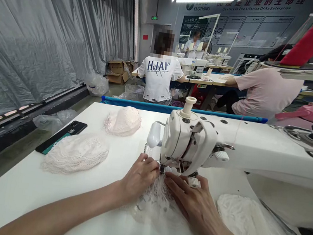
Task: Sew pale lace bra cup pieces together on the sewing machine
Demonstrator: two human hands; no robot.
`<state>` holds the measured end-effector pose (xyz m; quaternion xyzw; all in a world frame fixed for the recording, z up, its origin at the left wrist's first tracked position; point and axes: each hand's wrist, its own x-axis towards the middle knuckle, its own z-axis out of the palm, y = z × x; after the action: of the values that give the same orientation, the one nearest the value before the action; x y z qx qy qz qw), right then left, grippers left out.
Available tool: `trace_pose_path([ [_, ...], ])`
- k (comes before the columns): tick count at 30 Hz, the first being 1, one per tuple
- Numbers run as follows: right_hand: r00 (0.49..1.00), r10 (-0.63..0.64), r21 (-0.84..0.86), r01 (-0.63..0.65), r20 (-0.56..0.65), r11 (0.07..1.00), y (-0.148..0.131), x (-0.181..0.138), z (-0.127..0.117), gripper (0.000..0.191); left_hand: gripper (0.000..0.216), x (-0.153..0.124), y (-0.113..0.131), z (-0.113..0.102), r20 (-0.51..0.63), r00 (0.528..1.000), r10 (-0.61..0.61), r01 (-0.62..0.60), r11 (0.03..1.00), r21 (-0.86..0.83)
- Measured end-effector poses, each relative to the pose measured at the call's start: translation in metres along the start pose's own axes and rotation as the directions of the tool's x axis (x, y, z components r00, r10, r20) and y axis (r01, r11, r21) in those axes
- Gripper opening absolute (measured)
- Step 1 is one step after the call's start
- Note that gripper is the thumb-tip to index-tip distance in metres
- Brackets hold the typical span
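Observation:
White lace fabric [158, 200] lies under the needle area of a white sewing machine [183, 137] and hangs toward me. My left hand [142, 174] is at the left of the presser foot [162, 168], its fingers curled and pressed together on the lace. On the right side of the foot, my right hand [192, 193] lies with fingers stretched out flat over the lace. The fabric right under the foot is partly hidden by my fingers.
A stack of lace pieces [77, 153] rests partly over a phone [78, 126] on the left. Behind it sits a pale pink lace pile [123, 121]. More lace [239, 212] lies at right, under the machine arm. Co-workers sit beyond the blue bar [135, 103].

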<state>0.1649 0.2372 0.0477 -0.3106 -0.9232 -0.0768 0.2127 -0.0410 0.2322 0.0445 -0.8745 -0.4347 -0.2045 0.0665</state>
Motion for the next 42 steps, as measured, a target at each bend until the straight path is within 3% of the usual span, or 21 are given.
trace_pose_path([
  [9, 0.997, -0.012, 0.032, 0.010, 0.075, 0.999, 0.003, -0.003, 0.001, 0.039, 0.026, -0.001, -0.002, -0.002, 0.054, 0.998, -0.013, 0.013, 1.000, 0.017],
  [12, 0.998, -0.030, 0.167, 0.019, 0.058, 0.986, -0.005, -0.008, -0.009, 0.026, 0.025, -0.009, 0.009, -0.013, 0.033, 0.999, 0.010, -0.010, 1.000, -0.005],
  [15, 0.989, -0.116, 0.342, 0.078, 0.092, 0.936, -0.017, -0.012, -0.024, 0.033, 0.020, -0.023, 0.027, -0.028, 0.026, 0.996, 0.084, -0.080, 0.989, -0.126],
  [17, 0.983, -0.162, 0.362, 0.120, 0.089, 0.925, -0.025, -0.015, -0.028, 0.040, 0.034, -0.032, 0.039, -0.035, 0.051, 0.989, 0.136, -0.124, 0.974, -0.187],
  [20, 0.988, -0.152, 0.321, 0.137, 0.024, 0.937, -0.033, -0.018, -0.024, 0.027, 0.051, -0.041, 0.050, -0.037, 0.081, 0.983, 0.167, -0.151, 0.973, -0.173],
  [22, 0.990, -0.139, 0.328, 0.140, -0.029, 0.934, -0.035, -0.019, -0.018, 0.023, 0.045, -0.042, 0.051, -0.035, 0.071, 0.985, 0.157, -0.147, 0.982, -0.122],
  [25, 0.989, -0.120, 0.377, 0.143, -0.082, 0.915, -0.037, -0.017, -0.015, 0.018, 0.013, -0.042, 0.048, -0.030, -0.002, 0.992, 0.123, -0.123, 0.991, -0.047],
  [30, 0.993, -0.067, 0.379, 0.100, -0.100, 0.920, -0.037, -0.012, -0.010, 0.018, 0.015, -0.041, 0.040, -0.025, -0.070, 0.997, -0.016, 0.008, 0.993, -0.121],
  [33, 0.989, -0.007, 0.340, 0.058, -0.149, 0.938, -0.038, -0.012, -0.003, 0.013, 0.016, -0.040, 0.036, -0.025, -0.074, 0.997, -0.031, 0.023, 0.995, -0.095],
  [37, 0.985, -0.003, 0.296, 0.054, -0.170, 0.954, -0.039, -0.013, 0.001, 0.016, 0.016, -0.039, 0.034, -0.030, 0.018, 0.999, 0.028, -0.028, 1.000, -0.005],
  [42, 0.993, -0.072, 0.289, 0.095, -0.088, 0.953, -0.042, -0.014, -0.006, 0.018, 0.022, -0.043, 0.037, -0.039, 0.144, 0.988, 0.051, -0.046, 0.998, -0.034],
])
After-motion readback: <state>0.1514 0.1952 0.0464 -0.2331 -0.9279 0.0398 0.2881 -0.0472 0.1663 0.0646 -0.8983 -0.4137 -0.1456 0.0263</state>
